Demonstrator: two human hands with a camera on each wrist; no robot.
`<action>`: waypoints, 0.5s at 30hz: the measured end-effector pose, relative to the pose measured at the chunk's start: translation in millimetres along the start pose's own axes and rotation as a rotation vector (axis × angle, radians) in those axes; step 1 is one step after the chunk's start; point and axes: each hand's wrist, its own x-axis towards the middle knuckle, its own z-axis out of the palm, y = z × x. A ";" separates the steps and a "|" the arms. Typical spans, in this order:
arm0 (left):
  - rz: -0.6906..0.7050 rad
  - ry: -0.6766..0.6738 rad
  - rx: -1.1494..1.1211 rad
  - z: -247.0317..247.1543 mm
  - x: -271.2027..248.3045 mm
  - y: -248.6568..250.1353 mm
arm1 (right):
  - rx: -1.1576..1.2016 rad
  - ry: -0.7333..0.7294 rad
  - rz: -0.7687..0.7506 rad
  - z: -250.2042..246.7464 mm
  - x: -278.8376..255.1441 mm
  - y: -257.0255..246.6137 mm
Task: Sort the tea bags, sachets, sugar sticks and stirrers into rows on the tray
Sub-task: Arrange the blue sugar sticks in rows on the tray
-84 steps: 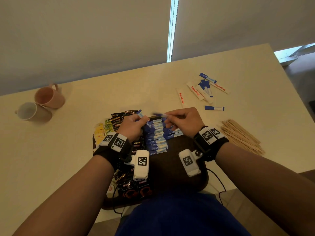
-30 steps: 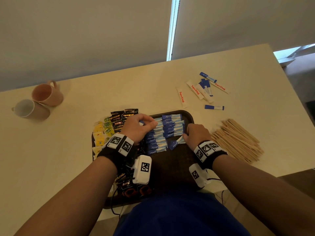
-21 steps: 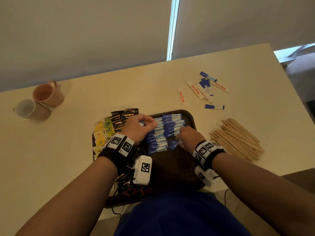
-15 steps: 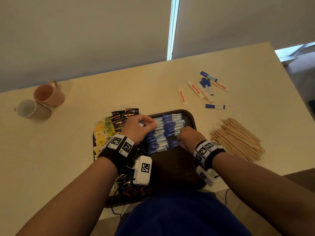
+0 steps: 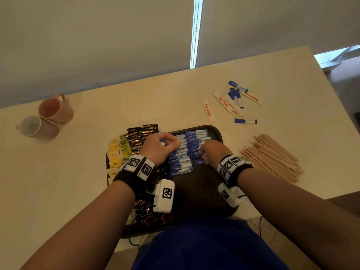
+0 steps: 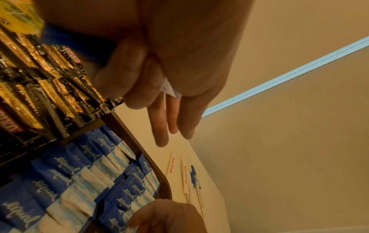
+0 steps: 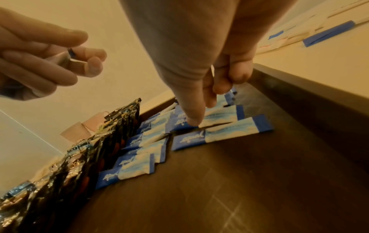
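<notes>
Far left of the counter (image 5: pixel 292 75): two mugs, one pale (image 5: pixel 37 126) and one pink (image 5: pixel 54 110), touching, both lying on their sides, nothing visible inside.

Dark brown tray (image 5: pixel 216 131) sits at the near edge, centre. Contents, left to right: yellow tea bags (image 5: pixel 115 156) in a column along the left rim; next to them black coffee sachets (image 5: pixel 140 133) in an overlapping row, the far ones reaching past the tray's rim; then two adjoining columns of blue-and-white sugar sticks (image 5: pixel 180 164) marked "equal". The near right part of the tray floor is bare.

Left hand (image 5: pixel 158 147) is above the left sugar column, fingers curled, pinching a blue-and-white stick (image 6: pixel 169 90) between thumb and fingers; it holds the stick clear of the tray. Right hand (image 5: pixel 211 152) is down on the right sugar column, index fingertip (image 7: pixel 192 121) pressing one stick (image 7: pixel 217 117), other fingers loosely bent, gripping nothing.

Right of the tray, on the counter: a loose scatter of blue sticks and white "Tapa King" sticks (image 5: pixel 233 100), well apart from the tray. Nearer, a heap of wooden stirrers (image 5: pixel 272 156) just beside the tray's right rim.
</notes>
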 end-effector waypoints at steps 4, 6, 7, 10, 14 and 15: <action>-0.001 0.003 -0.010 -1.4 0.8 -0.6 | -0.004 0.018 -0.029 4.5 -8.3 7.4; 0.002 0.003 -0.011 -0.6 0.9 -2.1 | -0.039 -0.013 -0.060 8.8 -13.7 10.6; 0.000 0.000 -0.014 0.2 1.7 -4.1 | -0.059 -0.033 -0.067 10.5 -15.6 11.4; -0.012 -0.011 -0.013 1.6 2.1 -6.9 | -0.108 -0.065 -0.086 13.3 -17.3 10.3; 0.001 -0.008 -0.026 3.1 0.7 -3.8 | -0.087 -0.074 -0.104 11.7 -12.4 5.3; -0.012 -0.016 -0.040 3.3 -0.3 -2.0 | -0.062 -0.063 -0.105 11.8 -10.7 4.6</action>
